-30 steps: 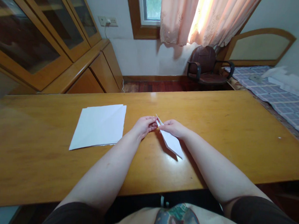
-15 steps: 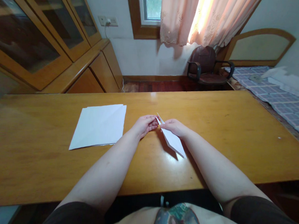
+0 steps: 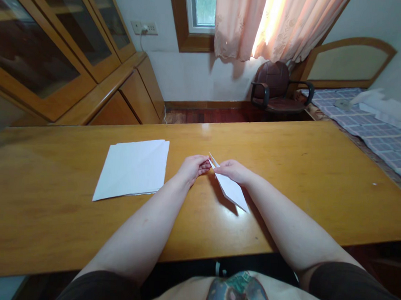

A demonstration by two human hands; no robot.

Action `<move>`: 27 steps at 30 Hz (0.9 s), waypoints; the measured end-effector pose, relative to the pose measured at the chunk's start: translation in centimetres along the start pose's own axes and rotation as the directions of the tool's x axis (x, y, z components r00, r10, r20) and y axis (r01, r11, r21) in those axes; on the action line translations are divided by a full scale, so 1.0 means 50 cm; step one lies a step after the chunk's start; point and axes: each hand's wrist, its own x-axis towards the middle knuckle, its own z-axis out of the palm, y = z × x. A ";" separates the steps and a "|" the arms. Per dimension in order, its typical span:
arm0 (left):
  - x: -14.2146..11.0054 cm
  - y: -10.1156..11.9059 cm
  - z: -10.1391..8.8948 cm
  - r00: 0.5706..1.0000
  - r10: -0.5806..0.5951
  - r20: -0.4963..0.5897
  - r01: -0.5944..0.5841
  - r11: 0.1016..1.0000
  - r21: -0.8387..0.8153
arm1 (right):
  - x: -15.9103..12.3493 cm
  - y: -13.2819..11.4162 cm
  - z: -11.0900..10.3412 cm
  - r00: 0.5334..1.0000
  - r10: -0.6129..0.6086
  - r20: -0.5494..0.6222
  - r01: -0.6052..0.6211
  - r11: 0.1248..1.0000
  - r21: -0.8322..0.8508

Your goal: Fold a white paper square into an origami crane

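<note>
A folded sheet of white paper is held tilted just above the wooden table, its pointed end towards the far left. My right hand is closed on its upper right side, thumb on top. At the pointed tip, my left hand pinches the paper between thumb and fingertips. Near that tip the layers stand slightly apart. Left of my hands lies a stack of white paper sheets, its edges not quite lined up.
The wooden table spans the view. Beyond it stand a glass-door cabinet at left, a brown armchair by the curtain, and a bed with a checked cover at right.
The folded paper and both hands have hardly moved. The paper's tip and my left fingertips have shifted very slightly, to the left and nearer to me.
</note>
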 end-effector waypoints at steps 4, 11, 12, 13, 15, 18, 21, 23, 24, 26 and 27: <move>-0.006 0.001 0.005 0.997 0.043 0.067 -0.044 0.999 0.017 | 0.002 0.005 -0.003 1.000 -0.013 0.008 0.013 1.000 0.024; -0.014 0.003 0.006 0.983 0.017 0.184 -0.037 0.993 0.109 | 0.005 0.014 -0.003 0.997 -0.015 0.073 0.010 0.998 0.069; -0.013 0.002 0.005 0.983 0.017 0.183 -0.038 0.993 0.110 | 0.005 0.014 -0.003 0.997 -0.017 0.070 0.013 0.998 0.058; -0.011 0.002 0.004 0.982 0.018 0.185 -0.039 0.993 0.108 | 0.005 0.014 -0.002 0.998 -0.023 0.066 0.020 0.999 0.045; -0.007 0.000 0.003 0.982 0.018 0.189 -0.037 0.995 0.097 | 0.006 0.014 -0.001 0.997 -0.037 0.063 0.035 0.999 0.030; -0.002 -0.004 0.002 0.983 0.014 0.182 -0.030 0.996 0.083 | 0.008 0.014 -0.001 0.996 -0.050 0.080 0.048 0.998 0.029; -0.002 -0.006 0.004 0.987 0.014 0.160 -0.028 0.996 0.083 | 0.008 0.014 -0.002 0.994 -0.063 0.089 0.062 0.998 0.017; -0.005 -0.005 0.006 0.989 0.013 0.149 -0.025 0.996 0.083 | 0.007 0.013 -0.003 0.994 -0.065 0.089 0.065 0.998 0.001; -0.007 -0.004 0.007 0.989 0.011 0.149 -0.023 0.996 0.085 | 0.006 0.012 -0.003 0.994 -0.063 0.086 0.064 0.998 -0.008; -0.009 -0.001 0.007 0.989 0.013 0.149 -0.025 0.997 0.080 | 0.005 0.010 -0.004 0.996 -0.055 0.076 0.057 0.998 -0.018; -0.010 0.001 0.007 0.989 0.016 0.149 -0.027 0.997 0.074 | 0.004 0.010 -0.005 0.996 -0.048 0.071 0.049 0.999 -0.018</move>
